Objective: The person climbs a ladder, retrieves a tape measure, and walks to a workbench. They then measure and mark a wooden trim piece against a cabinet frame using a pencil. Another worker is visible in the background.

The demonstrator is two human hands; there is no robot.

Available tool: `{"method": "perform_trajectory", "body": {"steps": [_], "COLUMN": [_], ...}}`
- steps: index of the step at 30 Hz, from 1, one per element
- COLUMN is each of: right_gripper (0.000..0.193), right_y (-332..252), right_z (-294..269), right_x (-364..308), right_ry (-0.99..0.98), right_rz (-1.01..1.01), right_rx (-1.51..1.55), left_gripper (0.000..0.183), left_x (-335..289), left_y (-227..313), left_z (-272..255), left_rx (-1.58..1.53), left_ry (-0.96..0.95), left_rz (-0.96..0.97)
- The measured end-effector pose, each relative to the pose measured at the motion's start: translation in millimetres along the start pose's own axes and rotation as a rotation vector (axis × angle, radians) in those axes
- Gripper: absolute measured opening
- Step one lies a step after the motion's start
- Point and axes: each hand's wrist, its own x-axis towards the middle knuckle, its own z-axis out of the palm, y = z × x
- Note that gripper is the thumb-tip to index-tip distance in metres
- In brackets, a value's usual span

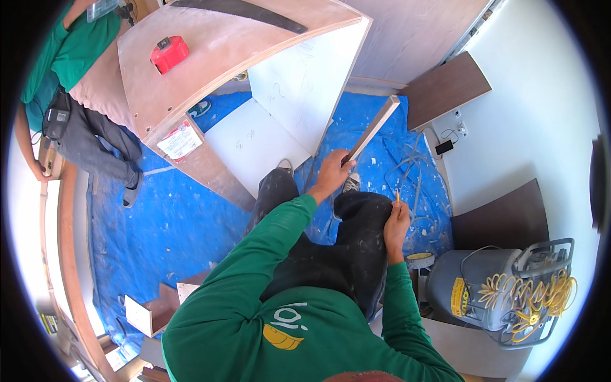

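Observation:
A narrow wooden strip (375, 127) slants up and away from my left hand (330, 173), whose fingers are closed round its lower end. My right hand (397, 224) rests by my right knee, pinching a yellow pencil (398, 196) that points upward. In front of me stands a large plywood cabinet piece (223, 44) with a curved edge and white inner panels (293, 83). On its top lie a red tape measure (170, 55) and the dark blade of a handsaw (245, 11).
Blue sheeting (172, 223) covers the floor. An air compressor (471, 280) with a coiled yellow hose (534, 299) stands at my right. Brown panels (503, 216) lean on the white wall, near a plugged-in phone (444, 147). A person in green (83, 57) stands at the far left.

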Motion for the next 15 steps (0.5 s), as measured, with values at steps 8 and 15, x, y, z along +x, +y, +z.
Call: {"method": "perform_trajectory", "body": {"steps": [8,15], "right_gripper": [0.028,0.029], "right_y": [-4.8,-5.9], "right_z": [1.9,1.3], "right_x": [5.0,8.2], "right_ry": [-0.014,-0.020], "right_rz": [-0.021,-0.020], "right_rx": [-0.085,-0.126], "left_gripper": [0.028,0.028], "left_x": [26.8,115.0], "left_y": [3.5,-22.4], "left_z": [-7.1,-43.8], "left_rx": [-0.029,0.076], "left_ry": [0.174,0.327], "left_rz": [-0.055,-0.046]}}
